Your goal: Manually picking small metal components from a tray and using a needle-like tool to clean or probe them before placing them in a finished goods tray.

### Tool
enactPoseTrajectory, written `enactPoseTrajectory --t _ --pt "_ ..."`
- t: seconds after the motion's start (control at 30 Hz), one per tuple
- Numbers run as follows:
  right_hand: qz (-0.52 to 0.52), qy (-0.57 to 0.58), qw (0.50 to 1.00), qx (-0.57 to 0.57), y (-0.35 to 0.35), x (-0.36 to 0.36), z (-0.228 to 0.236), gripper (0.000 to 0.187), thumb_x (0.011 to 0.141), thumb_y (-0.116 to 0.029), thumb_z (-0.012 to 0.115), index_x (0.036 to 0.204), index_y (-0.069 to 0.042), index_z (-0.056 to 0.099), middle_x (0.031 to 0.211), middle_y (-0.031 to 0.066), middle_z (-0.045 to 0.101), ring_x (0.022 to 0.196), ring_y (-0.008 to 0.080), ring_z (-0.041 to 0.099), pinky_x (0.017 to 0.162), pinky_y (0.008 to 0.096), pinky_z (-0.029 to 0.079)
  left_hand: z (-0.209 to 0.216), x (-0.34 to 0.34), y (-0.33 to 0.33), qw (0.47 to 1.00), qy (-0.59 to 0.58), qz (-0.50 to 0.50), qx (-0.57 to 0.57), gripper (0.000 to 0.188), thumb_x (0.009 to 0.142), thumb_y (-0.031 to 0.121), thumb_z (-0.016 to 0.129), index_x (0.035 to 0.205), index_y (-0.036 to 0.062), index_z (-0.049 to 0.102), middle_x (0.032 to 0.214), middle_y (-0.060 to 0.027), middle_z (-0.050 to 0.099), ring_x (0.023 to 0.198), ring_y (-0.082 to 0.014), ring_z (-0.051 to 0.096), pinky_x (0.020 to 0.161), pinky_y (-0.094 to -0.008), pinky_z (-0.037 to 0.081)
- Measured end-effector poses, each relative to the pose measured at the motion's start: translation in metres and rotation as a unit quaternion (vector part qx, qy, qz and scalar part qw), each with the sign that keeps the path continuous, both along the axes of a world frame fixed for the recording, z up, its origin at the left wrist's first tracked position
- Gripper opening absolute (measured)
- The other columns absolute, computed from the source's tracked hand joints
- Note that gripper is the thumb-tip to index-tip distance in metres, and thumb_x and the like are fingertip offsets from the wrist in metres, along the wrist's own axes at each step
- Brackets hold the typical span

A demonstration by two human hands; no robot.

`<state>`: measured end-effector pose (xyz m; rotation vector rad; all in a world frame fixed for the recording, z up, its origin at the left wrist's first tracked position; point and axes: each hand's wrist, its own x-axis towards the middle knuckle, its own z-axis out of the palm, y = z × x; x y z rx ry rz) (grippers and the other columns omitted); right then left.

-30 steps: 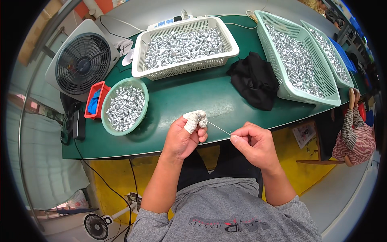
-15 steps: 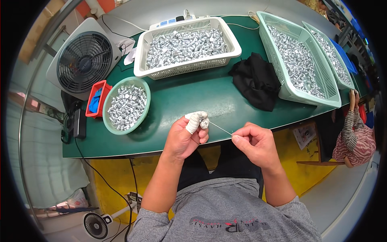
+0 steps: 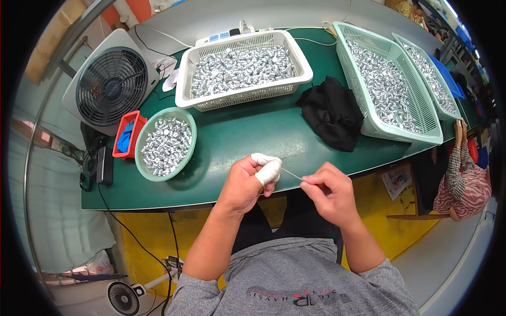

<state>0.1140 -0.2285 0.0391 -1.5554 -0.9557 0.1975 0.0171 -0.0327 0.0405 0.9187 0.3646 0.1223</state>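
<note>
In the head view, the person's left hand (image 3: pixel 244 181) and right hand (image 3: pixel 336 195) are raised at the middle of the near edge of the green table (image 3: pixel 247 129). The left hand wears white finger wraps (image 3: pixel 270 173) on its thumb and forefinger, which are closed together over one end of a thin metal rod (image 3: pixel 291 174); whatever else lies between them is hidden. The right hand pinches the rod's other end between thumb and fingertips, so the rod slants down from left to right across the gap between the hands. Near the table's left end stands a round green bowl (image 3: pixel 193 139) filled with small silver metal fittings (image 3: pixel 167 147), and just beside it a red bin (image 3: pixel 124 152) holds a blue item (image 3: pixel 125 138). A box fan (image 3: pixel 112 87) stands at the far left corner. Along the far edge, a white slotted basket (image 3: pixel 247 95) carries more fittings, with a power strip (image 3: pixel 224 36) behind it. Toward the right end, a pale green basket (image 3: pixel 427 113) and a second green basket (image 3: pixel 450 113) hold fittings too. A black cloth (image 3: pixel 333 113) lies crumpled between the white basket and the nearer green one. A co-worker (image 3: pixel 464 189) sits beyond, hands at the second green basket's near end.
</note>
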Motion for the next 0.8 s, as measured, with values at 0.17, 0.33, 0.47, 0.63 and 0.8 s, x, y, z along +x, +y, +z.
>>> enactPoseTrajectory --t 0.17,0.33,0.47,0.63,0.8 --pt "0.214 0.618 0.756 0.025 -0.014 0.014 -0.007 0.010 0.083 0.005 0.075 0.090 0.001 0.070 0.073 0.0050 0.057 0.059 0.0116 0.051 0.051 0.0251 0.037 -0.011 -0.005 0.005 0.990 -0.068 -0.017 0.123 0.013 0.096 0.013 0.069 0.091 0.0027 0.063 0.075 -0.0042 0.060 0.057 -0.0089 0.051 0.050 -0.0243 0.040" --pt "-0.023 -0.072 0.997 0.002 0.002 -0.009 -0.001 0.008 0.084 0.004 0.074 0.091 0.000 0.071 0.074 0.0030 0.057 0.059 0.0101 0.050 0.051 0.0242 0.036 -0.008 -0.005 0.011 0.996 0.017 -0.031 0.085 0.009 0.095 0.008 0.069 0.095 0.0010 0.064 0.079 -0.0044 0.062 0.062 -0.0097 0.054 0.055 -0.0243 0.043" --pt "-0.057 -0.139 0.989 -0.001 0.001 -0.002 -0.001 0.007 0.085 0.004 0.073 0.091 0.000 0.072 0.077 0.0018 0.057 0.062 0.0078 0.049 0.053 0.0227 0.037 0.004 -0.005 0.005 0.989 0.020 -0.005 0.146 0.009 0.096 0.008 0.068 0.098 0.0007 0.064 0.077 -0.0032 0.061 0.062 -0.0093 0.053 0.054 -0.0238 0.042" --pt "0.019 0.127 0.992 -0.009 -0.019 0.000 -0.009 0.007 0.086 0.006 0.071 0.090 0.001 0.071 0.080 0.0014 0.057 0.065 0.0061 0.049 0.057 0.0213 0.038 0.000 -0.010 0.006 0.981 0.019 -0.020 0.192 0.010 0.096 0.007 0.068 0.103 0.0013 0.065 0.080 -0.0021 0.060 0.061 -0.0085 0.052 0.052 -0.0240 0.041" --pt "0.000 0.154 0.988 0.000 -0.021 0.000 -0.008 0.005 0.087 0.006 0.071 0.090 0.002 0.071 0.081 0.0008 0.056 0.066 0.0050 0.048 0.058 0.0203 0.037 -0.010 -0.012 0.020 0.993 -0.046 0.031 0.101 0.015 0.098 0.008 0.064 0.112 0.0016 0.065 0.092 -0.0046 0.060 0.071 -0.0119 0.052 0.060 -0.0268 0.044"
